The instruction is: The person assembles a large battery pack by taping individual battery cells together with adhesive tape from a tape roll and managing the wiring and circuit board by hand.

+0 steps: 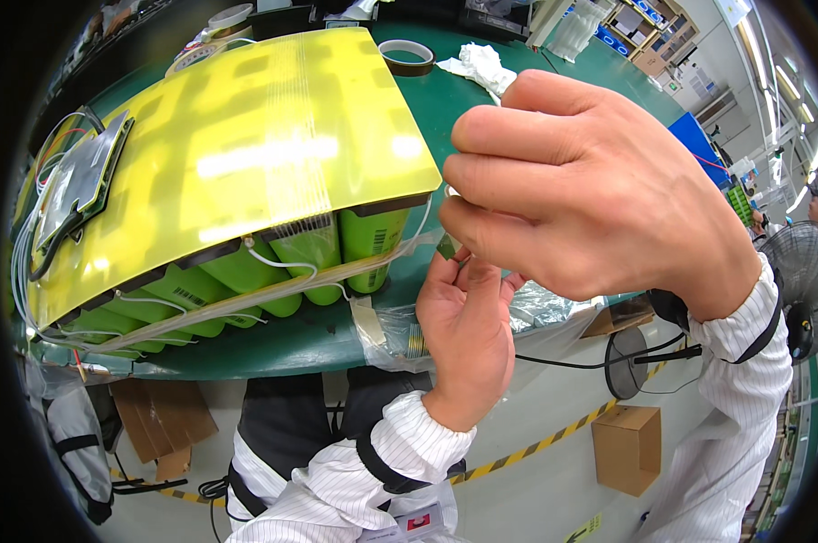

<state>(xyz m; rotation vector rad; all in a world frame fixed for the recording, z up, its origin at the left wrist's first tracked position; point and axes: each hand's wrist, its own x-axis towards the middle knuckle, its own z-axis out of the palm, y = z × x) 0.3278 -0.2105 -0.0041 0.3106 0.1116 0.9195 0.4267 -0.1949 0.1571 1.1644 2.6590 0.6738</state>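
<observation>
A large battery pack [237, 145] stands on the green table. Its green cylindrical cells [368, 249] show below a yellow sheet, and clear tape bands it. A circuit board [83, 181] sits at its left end with white wires bundled beside it. Thin white wires [282, 262] run along the front side. My right hand [590, 181] is closed just off the pack's right corner, and a bit of white shows at its fingertips. Below it my left hand [470, 330] is closed, thumb against fingers, by the end of a clear strip. What either hand grips is mostly hidden.
Behind the pack lie a tape roll [406, 56] and crumpled white tissue [480, 68]. Clear plastic film [545, 308] lies near the front edge. A cardboard box [628, 450] and a yellow-black floor line [531, 445] are below. A fan [794, 290] stands at right.
</observation>
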